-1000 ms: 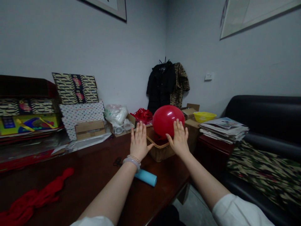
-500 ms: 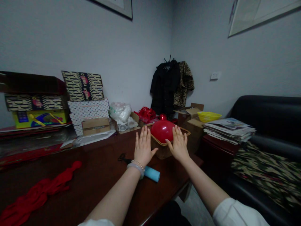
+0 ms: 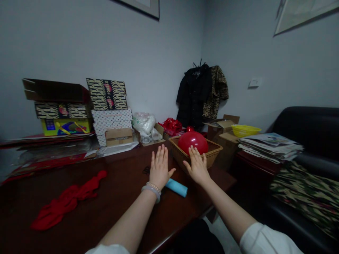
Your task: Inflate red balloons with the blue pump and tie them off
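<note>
Left hand (image 3: 159, 167) and right hand (image 3: 197, 167) spread, I judge the balloon (image 3: 192, 141) released into the one-o'clock basket (image 3: 213, 158); backing off wants care.

1. Seemingly an office or lounge corner partly used for storage; which, unclear.
2. Three o'clock: black, leather-look padded sofa (image 3: 314, 130).
3. Ten o'clock: stacked, patterned rectangular cardboard boxes (image 3: 107, 94).
4. One o'clock: hanging long black coat (image 3: 192, 97) and leopard-print garment (image 3: 217, 88).
5. Seven o'clock: broad, glossy dark-brown wooden bench (image 3: 118, 201).

1 balloon (image 3: 191, 140) in 1 basket (image 3: 212, 157)
</note>
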Action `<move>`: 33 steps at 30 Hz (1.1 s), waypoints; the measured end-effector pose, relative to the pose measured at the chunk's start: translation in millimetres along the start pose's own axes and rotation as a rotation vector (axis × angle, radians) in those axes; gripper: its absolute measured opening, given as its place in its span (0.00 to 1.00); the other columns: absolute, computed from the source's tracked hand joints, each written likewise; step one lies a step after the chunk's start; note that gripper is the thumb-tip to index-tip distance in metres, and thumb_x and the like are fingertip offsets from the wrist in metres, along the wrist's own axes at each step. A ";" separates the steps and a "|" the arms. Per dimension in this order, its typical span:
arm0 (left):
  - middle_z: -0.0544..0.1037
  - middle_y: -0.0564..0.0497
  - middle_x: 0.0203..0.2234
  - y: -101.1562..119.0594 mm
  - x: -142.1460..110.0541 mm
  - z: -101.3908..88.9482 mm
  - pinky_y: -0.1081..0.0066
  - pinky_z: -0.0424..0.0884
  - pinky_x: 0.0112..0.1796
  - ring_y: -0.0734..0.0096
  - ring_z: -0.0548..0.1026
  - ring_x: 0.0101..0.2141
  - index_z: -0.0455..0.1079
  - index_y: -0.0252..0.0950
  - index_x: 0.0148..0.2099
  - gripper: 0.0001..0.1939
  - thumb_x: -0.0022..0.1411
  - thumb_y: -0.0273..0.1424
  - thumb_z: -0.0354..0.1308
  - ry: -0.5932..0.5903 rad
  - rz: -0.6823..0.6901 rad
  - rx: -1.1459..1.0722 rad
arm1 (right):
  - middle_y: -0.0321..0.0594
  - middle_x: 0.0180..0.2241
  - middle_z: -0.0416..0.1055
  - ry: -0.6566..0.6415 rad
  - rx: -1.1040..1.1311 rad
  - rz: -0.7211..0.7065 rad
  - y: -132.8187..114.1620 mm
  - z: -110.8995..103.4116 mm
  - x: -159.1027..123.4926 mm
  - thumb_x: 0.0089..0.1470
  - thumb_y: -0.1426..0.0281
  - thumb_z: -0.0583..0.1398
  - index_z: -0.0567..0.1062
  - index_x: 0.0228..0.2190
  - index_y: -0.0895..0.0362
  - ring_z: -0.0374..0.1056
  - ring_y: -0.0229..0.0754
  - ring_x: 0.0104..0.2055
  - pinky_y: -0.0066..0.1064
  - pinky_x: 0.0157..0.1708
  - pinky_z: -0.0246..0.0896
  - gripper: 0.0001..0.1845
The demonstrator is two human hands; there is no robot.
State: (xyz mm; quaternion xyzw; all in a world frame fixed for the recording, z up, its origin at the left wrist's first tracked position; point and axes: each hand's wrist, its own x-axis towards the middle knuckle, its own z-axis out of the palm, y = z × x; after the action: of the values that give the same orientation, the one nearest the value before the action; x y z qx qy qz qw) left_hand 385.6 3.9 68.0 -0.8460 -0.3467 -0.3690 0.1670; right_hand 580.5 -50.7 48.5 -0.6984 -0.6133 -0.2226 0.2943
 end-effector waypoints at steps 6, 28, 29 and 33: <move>0.45 0.33 0.67 -41.0 -57.8 -23.9 0.48 0.43 0.62 0.52 0.42 0.66 0.36 0.26 0.70 0.46 0.59 0.38 0.57 -0.047 -0.063 0.030 | 0.48 0.67 0.46 -0.144 0.105 -0.117 -76.1 17.2 -26.1 0.59 0.60 0.54 0.54 0.63 0.56 0.44 0.52 0.68 0.52 0.63 0.32 0.34; 0.56 0.34 0.64 -218.5 -262.8 -120.3 0.54 0.47 0.61 0.55 0.51 0.65 0.54 0.26 0.66 0.36 0.58 0.33 0.55 -0.516 -0.606 0.279 | 0.44 0.69 0.37 -0.670 0.470 -0.361 -328.0 78.8 -107.3 0.53 0.59 0.60 0.58 0.62 0.52 0.42 0.52 0.68 0.53 0.65 0.27 0.37; 0.56 0.35 0.64 -225.2 -264.8 -119.6 0.53 0.47 0.61 0.55 0.52 0.64 0.55 0.27 0.65 0.35 0.58 0.34 0.54 -0.530 -0.627 0.276 | 0.44 0.69 0.38 -0.688 0.481 -0.366 -329.7 81.8 -109.9 0.53 0.59 0.60 0.58 0.62 0.51 0.42 0.52 0.68 0.52 0.65 0.27 0.37; 0.58 0.36 0.63 -252.4 -263.0 -105.4 0.54 0.55 0.58 0.52 0.59 0.62 0.62 0.30 0.62 0.30 0.59 0.35 0.54 -0.571 -0.686 0.218 | 0.44 0.68 0.41 -0.758 0.532 -0.410 -329.5 94.1 -117.7 0.52 0.60 0.61 0.61 0.61 0.50 0.45 0.53 0.68 0.54 0.65 0.30 0.35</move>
State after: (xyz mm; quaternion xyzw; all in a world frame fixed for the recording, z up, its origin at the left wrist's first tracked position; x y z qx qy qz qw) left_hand 24.7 2.9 -49.0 -0.7275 -0.6758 -0.1164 0.0212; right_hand 232.8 -47.2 -53.5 -0.4961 -0.8370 0.1572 0.1691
